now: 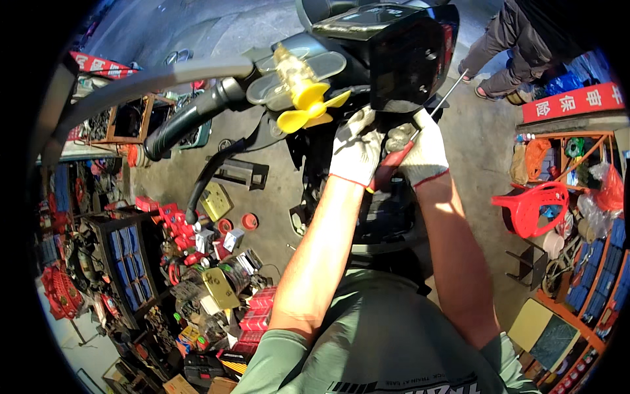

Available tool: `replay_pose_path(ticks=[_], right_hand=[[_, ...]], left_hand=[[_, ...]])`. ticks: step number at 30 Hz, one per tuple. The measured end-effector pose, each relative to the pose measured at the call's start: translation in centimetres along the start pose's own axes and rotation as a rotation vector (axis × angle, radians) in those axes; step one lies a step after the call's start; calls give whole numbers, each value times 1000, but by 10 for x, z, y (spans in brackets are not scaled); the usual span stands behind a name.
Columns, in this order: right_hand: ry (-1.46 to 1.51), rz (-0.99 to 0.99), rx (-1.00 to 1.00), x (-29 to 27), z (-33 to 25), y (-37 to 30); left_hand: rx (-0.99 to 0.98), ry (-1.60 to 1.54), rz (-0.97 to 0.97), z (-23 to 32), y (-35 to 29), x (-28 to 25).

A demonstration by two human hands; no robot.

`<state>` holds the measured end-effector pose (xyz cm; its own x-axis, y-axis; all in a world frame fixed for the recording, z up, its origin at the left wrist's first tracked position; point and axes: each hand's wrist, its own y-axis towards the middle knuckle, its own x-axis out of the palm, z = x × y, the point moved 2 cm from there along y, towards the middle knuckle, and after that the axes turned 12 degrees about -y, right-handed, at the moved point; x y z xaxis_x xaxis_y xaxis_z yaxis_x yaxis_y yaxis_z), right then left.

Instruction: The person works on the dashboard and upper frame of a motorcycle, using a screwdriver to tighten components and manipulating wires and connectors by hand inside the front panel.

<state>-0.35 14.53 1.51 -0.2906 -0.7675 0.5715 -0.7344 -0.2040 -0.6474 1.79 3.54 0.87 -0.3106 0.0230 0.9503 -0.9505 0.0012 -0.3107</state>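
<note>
Both my hands wear white knit gloves with red cuffs and work at the black front of a scooter or motorbike. My right hand [425,150] is curled round a screwdriver [392,164]; its red handle lies in the palm and the long shaft points up and to the right. Greyed fingertips of that glove bend inward under the glossy black panel [410,69]. Close beside it, my left hand [357,150] has its fingers bent against the panel's lower edge. What those fingers pinch, if anything, is hidden.
A handlebar with a black grip [193,118] and a yellow propeller ornament [312,108] stick out left. Tools and boxes crowd the floor at left, near a shelf rack [128,262]. At right are a red plastic chair [535,209] and orange shelving [594,295]. A person [518,43] stands far right.
</note>
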Motion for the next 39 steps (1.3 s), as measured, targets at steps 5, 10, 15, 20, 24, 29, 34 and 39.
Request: replay_pose_path(ticks=[5, 10, 15, 20, 24, 29, 34, 39], right_hand=[[-27, -37, -42, 5, -2, 3], [-18, -24, -126, 3, -7, -1], [-8, 49, -61, 11, -3, -2], [-8, 76, -76, 7, -1, -3], [-19, 65, -102, 6, -1, -1], [4, 72, -67, 2, 1, 1], [65, 65, 36, 8, 2, 0], [71, 113, -29, -2, -2, 7]], left_hand=[[10, -173, 138, 13, 1, -15], [11, -228, 76, 32, -12, 2], [59, -134, 155, 40, -8, -15], [87, 29, 160, 47, -9, -8], [96, 17, 126, 48, -7, -8], [110, -24, 149, 45, -8, -1], [101, -35, 53, 46, -20, -6], [67, 257, -39, 37, -21, -9]])
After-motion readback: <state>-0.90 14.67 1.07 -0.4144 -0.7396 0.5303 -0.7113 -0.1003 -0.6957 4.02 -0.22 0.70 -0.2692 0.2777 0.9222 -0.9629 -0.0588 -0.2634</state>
